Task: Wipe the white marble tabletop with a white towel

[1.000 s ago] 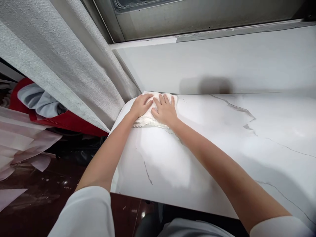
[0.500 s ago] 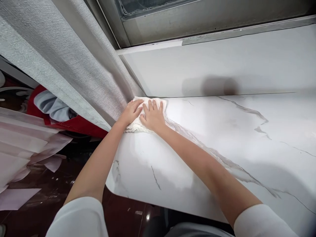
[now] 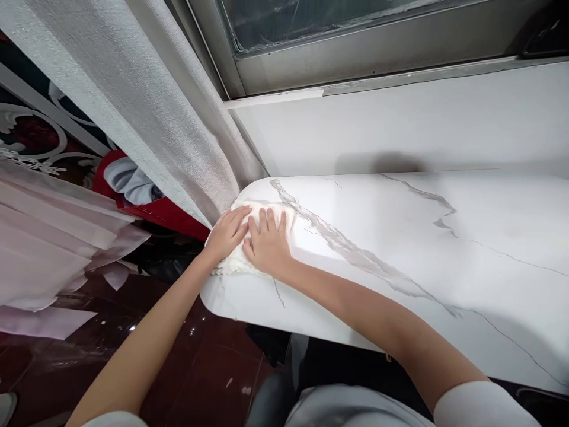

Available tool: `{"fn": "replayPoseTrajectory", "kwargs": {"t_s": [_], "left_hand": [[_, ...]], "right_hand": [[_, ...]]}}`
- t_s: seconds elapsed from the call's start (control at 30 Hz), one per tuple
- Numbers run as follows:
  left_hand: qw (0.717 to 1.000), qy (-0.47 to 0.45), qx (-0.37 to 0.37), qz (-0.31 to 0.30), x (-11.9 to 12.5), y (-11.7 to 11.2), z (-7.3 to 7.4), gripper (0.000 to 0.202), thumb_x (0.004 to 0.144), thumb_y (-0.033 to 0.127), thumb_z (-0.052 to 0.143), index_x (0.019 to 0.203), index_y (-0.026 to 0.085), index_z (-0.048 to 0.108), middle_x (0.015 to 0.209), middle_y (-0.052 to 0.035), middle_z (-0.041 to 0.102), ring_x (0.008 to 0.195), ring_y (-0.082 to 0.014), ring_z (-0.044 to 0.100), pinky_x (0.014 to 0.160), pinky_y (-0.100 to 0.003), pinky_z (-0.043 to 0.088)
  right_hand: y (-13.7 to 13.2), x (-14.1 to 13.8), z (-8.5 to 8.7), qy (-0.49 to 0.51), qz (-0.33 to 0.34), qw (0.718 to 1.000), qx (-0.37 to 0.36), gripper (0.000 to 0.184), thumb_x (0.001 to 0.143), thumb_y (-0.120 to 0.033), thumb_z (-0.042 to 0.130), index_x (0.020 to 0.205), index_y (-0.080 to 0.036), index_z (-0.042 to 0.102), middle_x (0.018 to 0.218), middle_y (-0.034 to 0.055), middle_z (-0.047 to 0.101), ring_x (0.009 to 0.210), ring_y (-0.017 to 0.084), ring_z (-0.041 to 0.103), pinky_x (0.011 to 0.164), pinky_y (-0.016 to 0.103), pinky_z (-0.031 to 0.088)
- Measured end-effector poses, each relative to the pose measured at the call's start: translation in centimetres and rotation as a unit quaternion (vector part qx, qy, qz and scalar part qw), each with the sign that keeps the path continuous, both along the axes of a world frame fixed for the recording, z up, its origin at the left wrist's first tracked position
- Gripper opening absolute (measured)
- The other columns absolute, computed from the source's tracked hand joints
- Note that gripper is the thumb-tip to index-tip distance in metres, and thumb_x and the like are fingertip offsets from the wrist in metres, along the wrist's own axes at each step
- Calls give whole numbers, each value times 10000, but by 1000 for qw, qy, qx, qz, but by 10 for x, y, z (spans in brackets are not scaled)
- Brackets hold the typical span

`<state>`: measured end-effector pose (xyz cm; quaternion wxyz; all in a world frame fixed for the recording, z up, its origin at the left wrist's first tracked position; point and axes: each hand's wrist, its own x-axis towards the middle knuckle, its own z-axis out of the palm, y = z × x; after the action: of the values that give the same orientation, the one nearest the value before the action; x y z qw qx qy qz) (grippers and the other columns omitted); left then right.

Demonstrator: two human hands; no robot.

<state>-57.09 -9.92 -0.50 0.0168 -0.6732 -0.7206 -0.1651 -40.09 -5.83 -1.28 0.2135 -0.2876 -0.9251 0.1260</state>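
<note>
Sliding toward 7 o'clock, the white cloth (image 3: 239,258) has come away from the far edge of the bench (image 3: 377,219) since half a second ago (12 o'clock taken as the window side). Then it sat tight in against the wall panel (image 3: 377,130); now bare surface shows between the two, and the upper end of the grey vein (image 3: 355,252) is uncovered.

Cloth at present: bunched, lying along the rounded end of the bench at 9 o'clock, its near side just beside a short dark crack-like line (image 3: 279,293).

Left hand (image 3: 226,233): palm down on the cloth, fingers close together, aimed at about 1 o'clock. Right hand (image 3: 267,244): just beside it at 3 o'clock, also flat, fingers fanned toward 12. Both press from above; no pinch or grip visible. Undersides hidden.

Meaning, as I judge it: both hands work the cloth as one pad, and contact has shifted from the back corner to the end edge. Little bench remains beneath its 9 o'clock side, so an overhang there seems possible.

Around: grey curtain (image 3: 178,112) at 11 o'clock from the cloth, close by; red bag-like item (image 3: 178,218) at 10, beyond the bench end.
</note>
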Motion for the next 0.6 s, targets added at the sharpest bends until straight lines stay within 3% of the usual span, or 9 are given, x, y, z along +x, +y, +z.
{"fn": "replayPoseTrajectory", "kwargs": {"t_s": [0.33, 0.47, 0.6], "left_hand": [[999, 47, 7, 8, 33, -91, -2, 467, 1020, 385, 273, 1400, 207, 479, 1453, -104, 570, 1389, -241, 481, 1210, -488, 286], [998, 68, -12, 4, 42, -111, -3, 484, 1035, 350, 244, 1465, 209, 415, 1499, -108, 523, 1408, -242, 457, 1215, -489, 267], [996, 86, -34, -3, 47, -117, -3, 509, 1034, 320, 224, 1519, 228, 350, 1532, -98, 487, 1427, -247, 429, 1219, -495, 252]], "right_hand": [[-69, 45, 11, -11, 105, 993, -59, 620, 1038, -363, 305, 1543, -3, 329, 1615, 294, 217, 1516, 432, 120, 1192, 694, 56], [-82, 60, 15, -11, 144, 985, -93, 637, 1032, -372, 312, 1547, 3, 314, 1624, 294, 177, 1523, 427, 56, 1194, 696, 22], [-82, 67, 18, -21, 162, 979, -120, 646, 1031, -381, 306, 1553, -1, 302, 1632, 286, 153, 1526, 419, 20, 1190, 702, -10]]}}
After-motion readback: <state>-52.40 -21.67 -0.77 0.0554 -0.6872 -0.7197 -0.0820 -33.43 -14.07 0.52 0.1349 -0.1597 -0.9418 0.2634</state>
